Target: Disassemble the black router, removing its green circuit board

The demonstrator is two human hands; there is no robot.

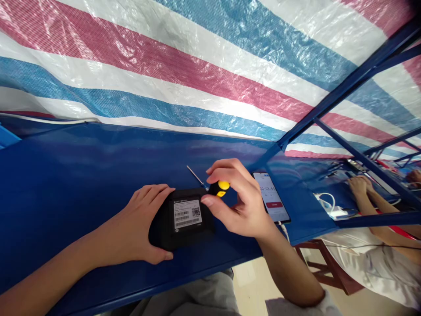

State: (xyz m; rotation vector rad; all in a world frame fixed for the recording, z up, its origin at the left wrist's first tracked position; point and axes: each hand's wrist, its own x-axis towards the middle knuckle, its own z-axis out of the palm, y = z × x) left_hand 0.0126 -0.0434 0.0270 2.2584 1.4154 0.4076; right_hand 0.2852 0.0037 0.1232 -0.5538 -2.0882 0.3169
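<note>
A small black box (184, 219) with a white barcode label lies on the blue table (82, 175). My left hand (138, 224) wraps around the box's left side and front corner, fingers closed on it. My right hand (237, 197) pinches the yellow-and-black handle of a screwdriver (219, 188) just above the box's right rear corner. The thin metal shaft (195, 175) points away to the back left, clear of the box.
A phone (271, 195) showing a timer lies right of my right hand, a cable at its near end. A striped tarp (197, 66) hangs behind the table. Beyond a blue frame bar (362, 158), another person's hands (360, 186) work at the neighbouring table.
</note>
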